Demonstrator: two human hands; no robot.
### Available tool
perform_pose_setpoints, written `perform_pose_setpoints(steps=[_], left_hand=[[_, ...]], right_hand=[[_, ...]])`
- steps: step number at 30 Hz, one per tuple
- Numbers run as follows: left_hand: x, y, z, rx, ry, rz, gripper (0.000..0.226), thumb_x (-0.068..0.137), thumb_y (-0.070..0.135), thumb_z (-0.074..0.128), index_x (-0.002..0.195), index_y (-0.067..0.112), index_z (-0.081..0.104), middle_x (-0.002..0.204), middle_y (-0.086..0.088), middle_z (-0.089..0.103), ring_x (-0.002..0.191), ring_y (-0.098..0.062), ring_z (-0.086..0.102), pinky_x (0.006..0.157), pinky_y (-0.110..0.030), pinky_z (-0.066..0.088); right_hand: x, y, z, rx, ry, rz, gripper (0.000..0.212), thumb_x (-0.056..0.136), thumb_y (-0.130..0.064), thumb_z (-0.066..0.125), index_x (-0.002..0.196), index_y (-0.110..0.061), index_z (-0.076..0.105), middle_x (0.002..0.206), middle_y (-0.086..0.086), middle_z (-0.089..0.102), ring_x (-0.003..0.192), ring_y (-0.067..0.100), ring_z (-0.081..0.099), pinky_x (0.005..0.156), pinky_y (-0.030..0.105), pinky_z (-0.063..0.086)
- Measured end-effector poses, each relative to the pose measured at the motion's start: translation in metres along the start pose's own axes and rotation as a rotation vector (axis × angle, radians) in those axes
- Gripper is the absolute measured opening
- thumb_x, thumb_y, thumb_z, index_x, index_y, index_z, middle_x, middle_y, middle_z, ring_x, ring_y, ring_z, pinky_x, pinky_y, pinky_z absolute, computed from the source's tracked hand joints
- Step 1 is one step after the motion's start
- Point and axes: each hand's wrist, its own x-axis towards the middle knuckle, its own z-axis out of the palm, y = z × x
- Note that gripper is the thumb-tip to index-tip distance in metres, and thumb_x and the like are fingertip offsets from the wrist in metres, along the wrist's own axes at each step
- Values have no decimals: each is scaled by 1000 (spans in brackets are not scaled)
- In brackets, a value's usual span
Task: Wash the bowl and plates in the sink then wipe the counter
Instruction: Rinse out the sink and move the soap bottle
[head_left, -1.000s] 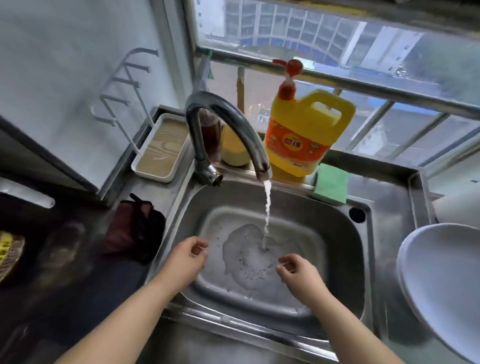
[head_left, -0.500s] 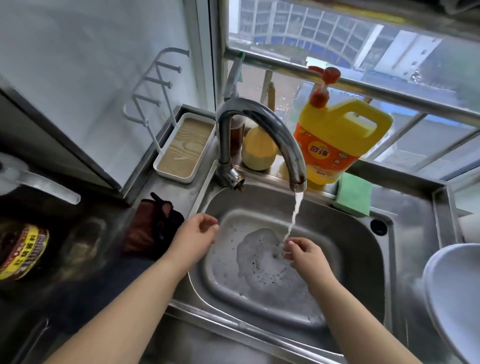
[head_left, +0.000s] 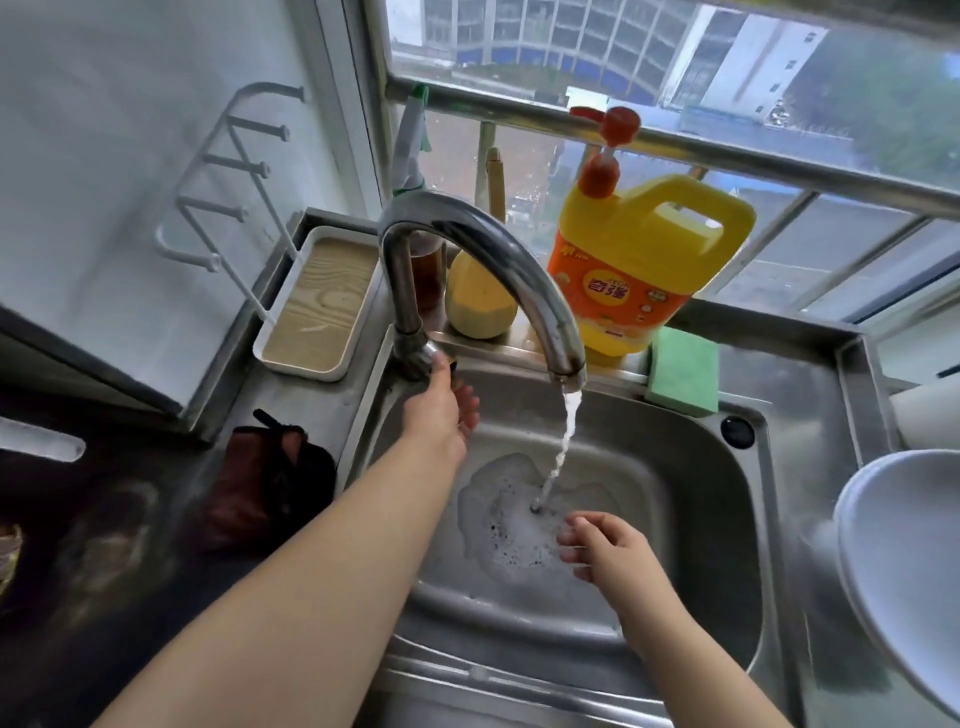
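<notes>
**Left hand at the tap base, right hand over the foam**

At far left, a dark red cloth (head_left: 265, 483) lies on the table (head_left: 311, 410) beside the sink (head_left: 727, 499). Behind it a white tray (head_left: 317, 304) with a wood-grain floor sits against the wall, its long axis running away from the viewer.

The left hand (head_left: 441, 415) reaches to the base of the tap (head_left: 467, 270); its thumb touches the metal knob there, while the other fingers hang loosely curled below it, so a firm grip cannot be told. The tap arches up and over to the right, its spout pointing down into the basin, and a thin stream of water (head_left: 563, 447) falls onto a patch of foam (head_left: 509, 519) on the sink floor.

The right hand (head_left: 608, 545) hovers low over the foam, just right of where the stream lands, fingers relaxed and slightly spread, holding nothing.

Behind the tap stand a yellow detergent jug (head_left: 644, 270) and a green sponge (head_left: 683, 369). At the right edge a white plate (head_left: 904, 571) rests tilted on its rim, outside the sink, its long axis running near to far.

Half a second ago the left hand was at the sink's near-left rim, away from the tap, and the right fingertips were in the stream; now the left has moved up to the tap base and the right has dropped clear of the water.
</notes>
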Motion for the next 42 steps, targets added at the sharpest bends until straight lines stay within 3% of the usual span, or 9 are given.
perform_pose_setpoints(steps=[8, 15, 17, 19, 23, 29, 33, 38, 42], left_hand=[[5, -6, 11, -44, 150, 81, 33, 88, 48, 59, 77, 17, 54, 62, 4, 53, 55, -6, 50, 54, -18, 40], [7, -4, 24, -65, 236, 88, 39, 92, 48, 53, 69, 17, 50, 44, 7, 49, 39, -3, 42, 39, -16, 31], [8, -4, 21, -42, 195, 104, 42, 91, 51, 52, 68, 16, 51, 38, 9, 51, 35, -2, 45, 41, -16, 35], [8, -3, 13, -4, 100, 72, 42, 91, 53, 50, 73, 15, 54, 53, 6, 57, 44, -4, 53, 46, -20, 41], [-1, -6, -7, 336, -64, 45, 30, 92, 43, 54, 95, 13, 57, 75, -1, 60, 62, -15, 58, 53, -29, 43], [-19, -39, -35, 778, -172, 186, 7, 93, 13, 53, 92, 14, 59, 81, -4, 64, 67, -16, 58, 57, -24, 42], [-32, -44, -45, 919, -238, 251, 9, 93, 10, 52, 92, 13, 60, 80, -3, 65, 66, -15, 59, 58, -23, 44], [-43, -45, -53, 954, -265, 286, 9, 94, 9, 52, 94, 12, 60, 82, -4, 66, 65, -13, 59, 57, -20, 42], [-61, -59, -40, 886, -394, 239, 7, 96, 14, 52, 95, 15, 59, 83, -1, 67, 66, -12, 61, 61, -21, 47]], right_hand=[[10, 26, -34, 12, 74, 86, 15, 97, -11, 46, 95, -10, 61, 76, 6, 64, 65, 16, 58, 57, 23, 43], [18, 35, -42, -5, 78, 119, 16, 97, -10, 46, 97, -9, 62, 75, 7, 64, 65, 17, 58, 56, 23, 43], [17, 29, -43, -60, 72, 80, 14, 97, -11, 48, 100, -8, 61, 78, 6, 66, 66, 16, 60, 59, 25, 46], [18, 16, -48, -145, 126, -26, 14, 96, -17, 52, 106, -11, 59, 88, 4, 67, 76, 16, 65, 71, 30, 52], [35, -34, -67, -60, 315, -152, 45, 90, -44, 56, 122, -13, 47, 101, 3, 62, 92, 19, 64, 89, 43, 53], [85, -104, -77, 358, 427, 86, 67, 87, -45, 62, 133, -4, 37, 90, 4, 49, 89, 22, 56, 87, 39, 54], [104, -108, -75, 473, 424, 107, 44, 85, -28, 69, 117, -4, 51, 116, 12, 59, 85, 21, 60, 71, 30, 53], [75, -114, -76, 673, 237, 117, 28, 92, -17, 60, 116, -6, 51, 95, 11, 58, 81, 19, 57, 67, 27, 51], [20, -84, -65, 641, 65, 98, 5, 92, -9, 54, 97, -7, 55, 87, 11, 60, 75, 20, 58, 68, 27, 50]])
